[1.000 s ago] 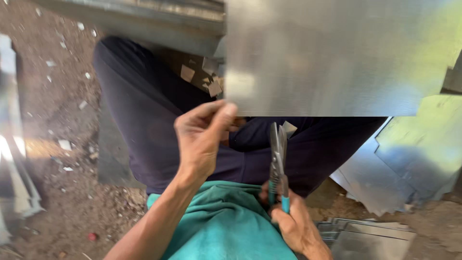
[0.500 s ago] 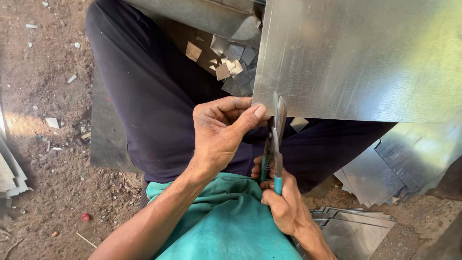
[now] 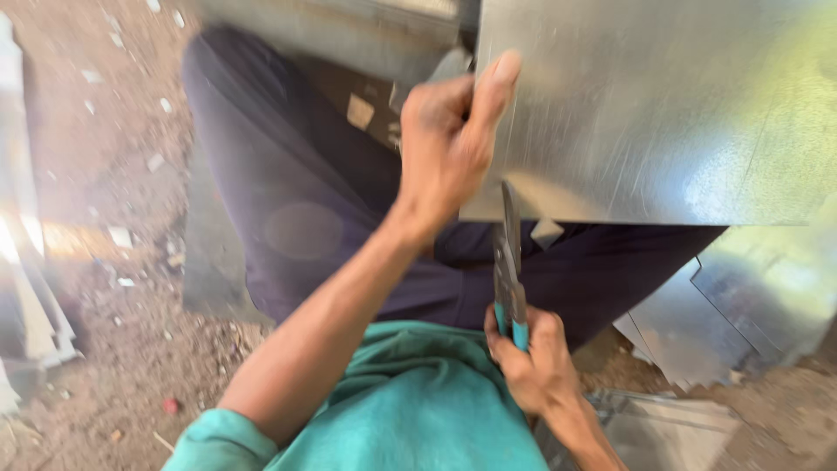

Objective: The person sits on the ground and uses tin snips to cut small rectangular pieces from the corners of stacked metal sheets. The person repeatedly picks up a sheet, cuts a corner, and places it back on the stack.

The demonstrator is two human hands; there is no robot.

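Metal offcuts lie on the dirt right of the metal sheet, whose left edge the left hand, now higher than before, pinches, while the right hand below it grips teal-handled snips at its lower edge.

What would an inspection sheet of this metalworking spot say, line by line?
Surface: bare dirt ground, dusty.
Job's things: large metal sheet across the lap; snips with teal handles at its lower edge.
Clutter: small metal offcuts and cut sheet pieces lying around.
Hands: left hand grips the sheet's left edge; right hand holds the snips.
Cables: nothing seen.
Surroundings: folded metal strips at left, blurred.
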